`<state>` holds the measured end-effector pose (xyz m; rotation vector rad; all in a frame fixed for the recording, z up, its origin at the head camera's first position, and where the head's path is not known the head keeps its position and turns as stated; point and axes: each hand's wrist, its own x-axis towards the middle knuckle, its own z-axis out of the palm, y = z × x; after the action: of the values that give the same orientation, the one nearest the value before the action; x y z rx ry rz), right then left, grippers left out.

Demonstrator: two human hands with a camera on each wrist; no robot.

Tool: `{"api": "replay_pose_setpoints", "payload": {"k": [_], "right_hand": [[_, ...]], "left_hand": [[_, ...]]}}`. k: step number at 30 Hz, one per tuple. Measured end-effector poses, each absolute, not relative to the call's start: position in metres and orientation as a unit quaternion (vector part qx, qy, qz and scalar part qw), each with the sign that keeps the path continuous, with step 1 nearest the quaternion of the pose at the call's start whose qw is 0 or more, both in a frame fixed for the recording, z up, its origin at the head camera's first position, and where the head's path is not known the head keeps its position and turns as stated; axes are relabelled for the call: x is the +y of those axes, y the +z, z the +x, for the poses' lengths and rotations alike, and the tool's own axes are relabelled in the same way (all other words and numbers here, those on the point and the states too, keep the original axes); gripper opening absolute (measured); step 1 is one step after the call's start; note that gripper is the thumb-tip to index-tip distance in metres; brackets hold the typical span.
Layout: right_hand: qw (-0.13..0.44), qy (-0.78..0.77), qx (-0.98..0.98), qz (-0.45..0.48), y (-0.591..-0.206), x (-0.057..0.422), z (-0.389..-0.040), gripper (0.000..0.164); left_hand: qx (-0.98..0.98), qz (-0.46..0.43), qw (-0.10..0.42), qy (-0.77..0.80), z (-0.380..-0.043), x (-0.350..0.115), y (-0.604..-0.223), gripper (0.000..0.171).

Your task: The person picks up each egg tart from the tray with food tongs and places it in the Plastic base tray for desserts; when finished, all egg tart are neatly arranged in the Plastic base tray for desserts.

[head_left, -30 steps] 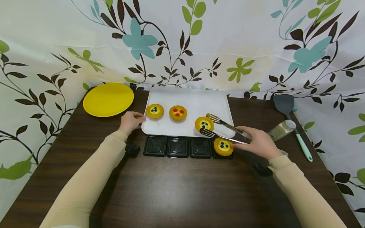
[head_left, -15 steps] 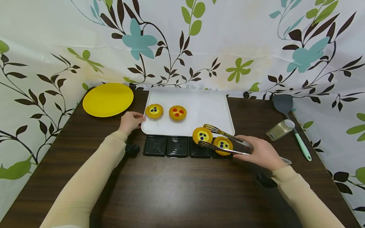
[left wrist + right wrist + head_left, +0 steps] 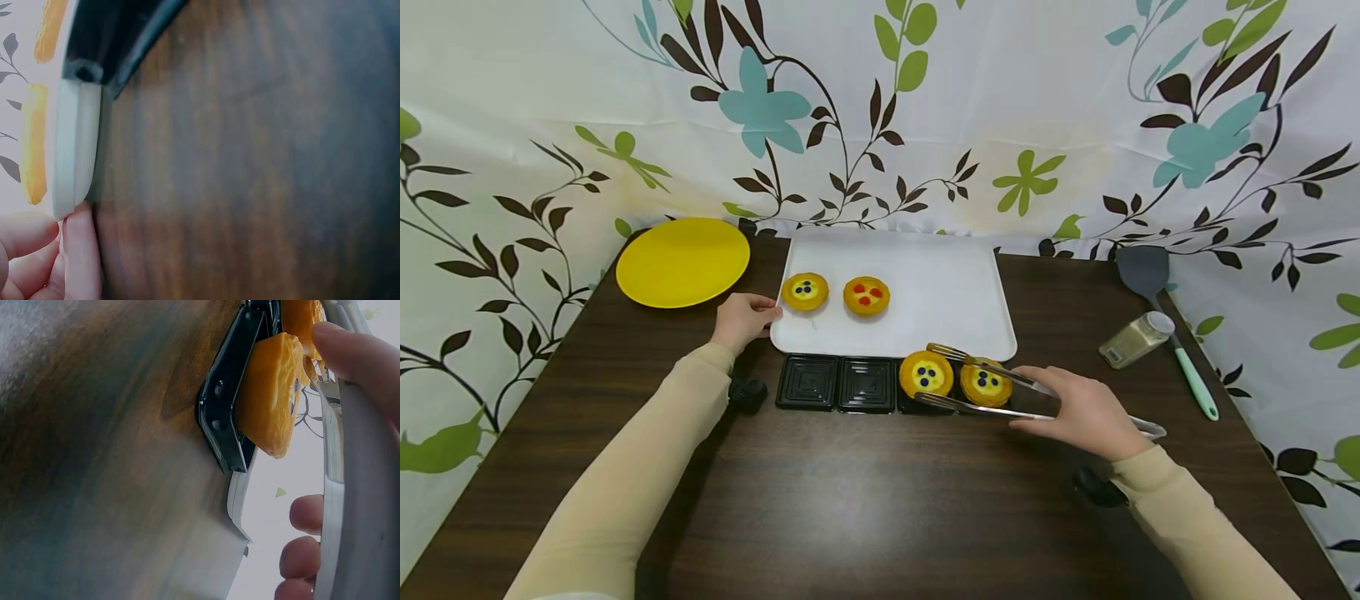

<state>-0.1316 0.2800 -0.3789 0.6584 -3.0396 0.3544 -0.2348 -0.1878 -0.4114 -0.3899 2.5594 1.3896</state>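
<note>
Seen from my remote station, the dark counter (image 3: 850, 500) bears, in descending size, a white tray (image 3: 947, 287), a yellow plate (image 3: 683, 262) and a black four-compartment tray (image 3: 867, 385) along the white tray's near edge. My right grip (image 3: 1078, 410) is curled round metal tongs (image 3: 1018, 380), whose tips flank a blue-dotted tart (image 3: 927, 375). Half a second earlier this tart straddled the white tray's near edge; now it lies over the third compartment from the left. My left grip (image 3: 745, 321) pinches the white tray's left edge, unchanged. A second tart (image 3: 981, 392) occupies the fourth compartment, partly hidden by the upper tong arm. The third compartment is largely covered, so I cannot tell whether its tart is fully seated; the left wrist view cuts off my left grip.
</note>
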Motion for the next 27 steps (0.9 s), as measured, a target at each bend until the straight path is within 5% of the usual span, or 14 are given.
{"api": "replay_pose_setpoints", "payload": {"k": [27], "right_hand": [[-0.001,0.081,-0.975,0.207,-0.3784,0.2779,-0.1306,0.076]], "left_hand": [[0.871,-0.129,0.097,0.465,-0.2321,-0.1866,-0.4094,0.036]]}}
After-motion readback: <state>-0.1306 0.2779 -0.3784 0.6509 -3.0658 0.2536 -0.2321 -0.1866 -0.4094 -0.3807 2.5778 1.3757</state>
